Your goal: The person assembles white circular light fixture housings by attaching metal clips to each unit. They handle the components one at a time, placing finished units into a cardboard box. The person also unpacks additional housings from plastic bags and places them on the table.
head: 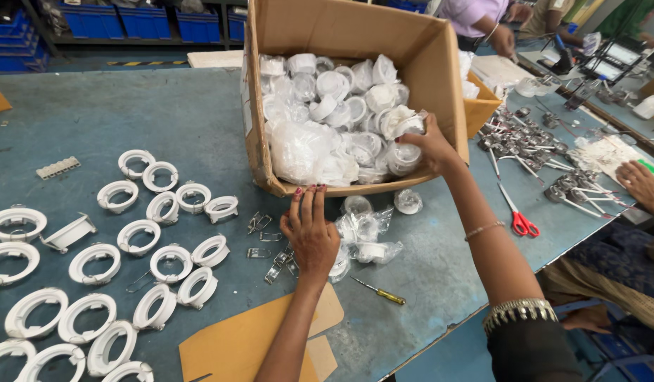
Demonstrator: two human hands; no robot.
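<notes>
Blue table (164,120) | right hand (429,145) fingers closed around bagged ring (405,127) | left hand (311,233) flat, empty

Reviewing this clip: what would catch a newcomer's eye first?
The tilted brown cardboard box at top centre, full of white plastic-bagged ring parts, with the right hand grasping one. The left hand touches its lower edge. Rows of bare white plastic rings cover the blue table at left.

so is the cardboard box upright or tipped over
Tipped. The cardboard box leans on its side, its opening facing the person, bagged white parts showing inside; the left hand touches its lower edge.
</notes>
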